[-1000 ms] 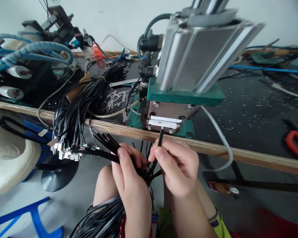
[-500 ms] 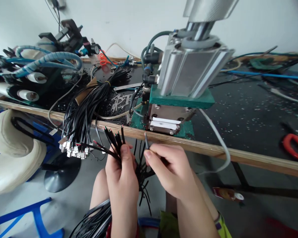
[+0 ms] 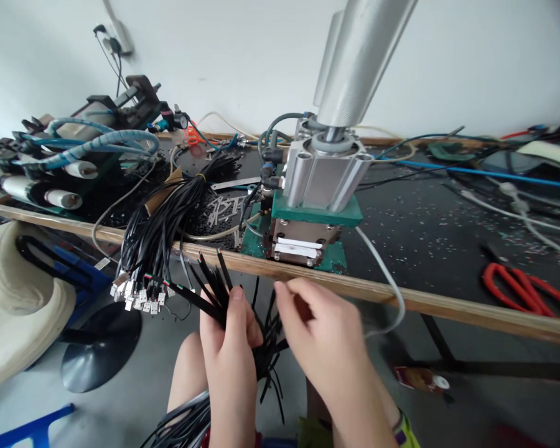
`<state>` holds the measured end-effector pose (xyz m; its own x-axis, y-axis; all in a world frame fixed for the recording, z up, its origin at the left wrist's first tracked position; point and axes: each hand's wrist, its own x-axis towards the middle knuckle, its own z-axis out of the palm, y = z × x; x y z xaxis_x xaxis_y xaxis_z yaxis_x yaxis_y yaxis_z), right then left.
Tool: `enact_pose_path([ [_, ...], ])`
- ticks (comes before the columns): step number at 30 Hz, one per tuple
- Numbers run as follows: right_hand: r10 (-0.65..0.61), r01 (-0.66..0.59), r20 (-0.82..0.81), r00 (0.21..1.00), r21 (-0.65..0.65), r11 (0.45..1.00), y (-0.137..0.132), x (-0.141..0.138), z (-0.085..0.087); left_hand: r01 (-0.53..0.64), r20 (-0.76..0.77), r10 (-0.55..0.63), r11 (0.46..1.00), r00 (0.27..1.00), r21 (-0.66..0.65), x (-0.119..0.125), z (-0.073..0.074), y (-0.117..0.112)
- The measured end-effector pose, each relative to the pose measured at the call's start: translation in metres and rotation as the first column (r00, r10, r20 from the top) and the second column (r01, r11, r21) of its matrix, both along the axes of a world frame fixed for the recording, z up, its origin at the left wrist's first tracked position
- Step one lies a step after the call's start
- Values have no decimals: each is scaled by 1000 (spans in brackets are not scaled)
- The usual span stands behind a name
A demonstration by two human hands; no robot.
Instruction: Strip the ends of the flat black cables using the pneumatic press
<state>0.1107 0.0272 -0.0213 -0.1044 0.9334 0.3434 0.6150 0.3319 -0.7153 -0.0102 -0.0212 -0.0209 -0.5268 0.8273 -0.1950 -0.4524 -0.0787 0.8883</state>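
Observation:
My left hand [image 3: 231,348] is closed around several black cables [image 3: 210,280], their cut ends fanned up past the thumb with tiny red and green wire tips. Beside it, on the right, my right hand [image 3: 326,330] has thumb and fingertips pinched together; whatever sits between them is hidden. More black cables [image 3: 270,348] hang between and below both hands, and another bunch [image 3: 186,417] lies across the lap. Just beyond the hands stands a pneumatic press [image 3: 315,230] with a silver cylinder, green plates and white strips at its front.
A tied bundle of black cables [image 3: 168,218] hangs over the wooden table edge [image 3: 378,289], metal plugs [image 3: 142,302] downward. Red-handled scissors [image 3: 527,286] lie at right. Another machine with blue hoses [image 3: 98,146] stands at left, near a cream chair [image 3: 18,298]. Scraps litter the black tabletop.
The dark cable end that showed upright in my right fingertips is no longer visible there. The view has shifted, showing more wall and the whole scissors handles. My left hand keeps its cables.

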Motion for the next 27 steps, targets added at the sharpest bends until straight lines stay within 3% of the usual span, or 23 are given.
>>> enact_pose_path([
  [2, -38, 76, -167, 985, 228, 971, -13, 9, 8, 36, 19, -36, 999, 999, -7, 2, 2, -1],
  [3, -36, 86, -188, 981, 265, 960, -17, 12, 10, 42, 23, -41, 999, 999, -13, 4, 2, 0],
  [9, 1, 1, -24, 1000, 68, 998, -15, 8, 8, -97, 82, 102, 993, 991, -60, 17, -1, 6],
  [14, 36, -32, -81, 996, 52, 998, -17, 7, 14, -119, 70, 127, 987, 989, -104, 23, 2, 7],
  [19, 72, -70, -54, 996, 45, 997, -23, 10, 22, -70, 30, 76, 984, 997, -167, 23, 6, 6],
  [24, 32, -28, -56, 998, 58, 998, -17, 7, 17, -147, -44, 140, 965, 989, -218, 21, -1, 5],
  [27, 6, 4, -102, 995, 94, 996, -17, 8, 15, -157, -81, 146, 974, 986, -165, 20, 1, 5],
])
